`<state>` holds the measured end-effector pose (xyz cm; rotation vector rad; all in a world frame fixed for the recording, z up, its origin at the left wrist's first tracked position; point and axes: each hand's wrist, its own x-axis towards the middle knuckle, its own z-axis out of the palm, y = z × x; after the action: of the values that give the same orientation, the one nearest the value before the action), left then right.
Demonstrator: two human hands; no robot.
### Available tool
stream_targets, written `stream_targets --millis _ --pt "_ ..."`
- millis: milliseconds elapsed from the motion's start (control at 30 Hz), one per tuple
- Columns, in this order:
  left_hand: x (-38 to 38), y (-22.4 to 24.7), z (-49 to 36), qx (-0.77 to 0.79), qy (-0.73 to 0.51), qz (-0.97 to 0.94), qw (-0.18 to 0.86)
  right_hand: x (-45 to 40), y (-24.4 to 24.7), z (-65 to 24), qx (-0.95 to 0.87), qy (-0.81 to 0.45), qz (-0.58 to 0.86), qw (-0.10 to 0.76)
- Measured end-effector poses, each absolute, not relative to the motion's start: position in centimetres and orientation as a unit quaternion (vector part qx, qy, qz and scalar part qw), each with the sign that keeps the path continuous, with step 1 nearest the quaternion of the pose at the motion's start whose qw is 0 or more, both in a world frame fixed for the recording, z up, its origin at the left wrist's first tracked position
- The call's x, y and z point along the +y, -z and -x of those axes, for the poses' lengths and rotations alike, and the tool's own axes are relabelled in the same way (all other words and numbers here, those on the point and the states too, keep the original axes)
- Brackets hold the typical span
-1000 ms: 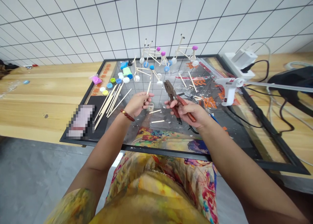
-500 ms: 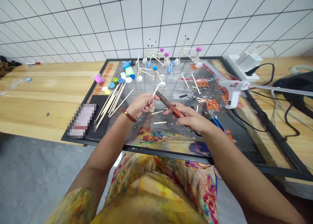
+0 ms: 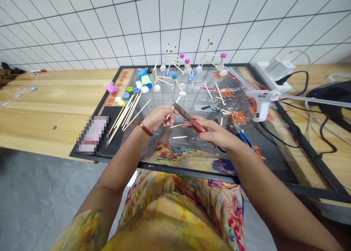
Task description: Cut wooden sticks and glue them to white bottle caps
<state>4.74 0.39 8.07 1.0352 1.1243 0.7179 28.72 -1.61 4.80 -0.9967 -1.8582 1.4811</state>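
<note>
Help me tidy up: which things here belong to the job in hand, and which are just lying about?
Job in hand, it seems:
- pliers in the right hand
- held stick in the left hand
- loose sticks
- stick frames
- glue gun

Probably just lying about:
- pixelated item
- blue disc at far left

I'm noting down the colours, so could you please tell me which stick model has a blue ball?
The front model, farthest from the wall: its ball is blue, while each one behind has a purple ball.
</note>
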Motion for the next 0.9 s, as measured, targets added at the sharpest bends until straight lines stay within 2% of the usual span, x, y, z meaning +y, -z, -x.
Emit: stream_targets --millis 467,567,700,767,900 --pt "0.3 -8.2 -4.6 0.499 -0.289 -0.482 0.66 -1.9 -5.0 -28.5 -0.625 -0.599 0.388 0.318" --pt "0.4 -8.1 -4.4 0.55 -0.286 -0.538 0.571 -1.8 -5.0 -28.6 -0.613 -0.601 0.394 0.33" --pt "-0.1 -7.9 -4.5 0.614 -0.181 -0.697 0.322 -1.6 -5.0 -28.6 -0.604 -0.593 0.409 0.342" --pt "-0.7 -7.7 -5.0 0.62 -0.116 -0.74 0.235 -1.6 -5.0 -28.5 -0.591 -0.595 0.412 0.355" --pt "-1.4 -7.3 -5.8 0.603 -0.03 -0.773 0.195 -1.5 -4.8 -28.3 -0.535 -0.609 0.419 0.41"
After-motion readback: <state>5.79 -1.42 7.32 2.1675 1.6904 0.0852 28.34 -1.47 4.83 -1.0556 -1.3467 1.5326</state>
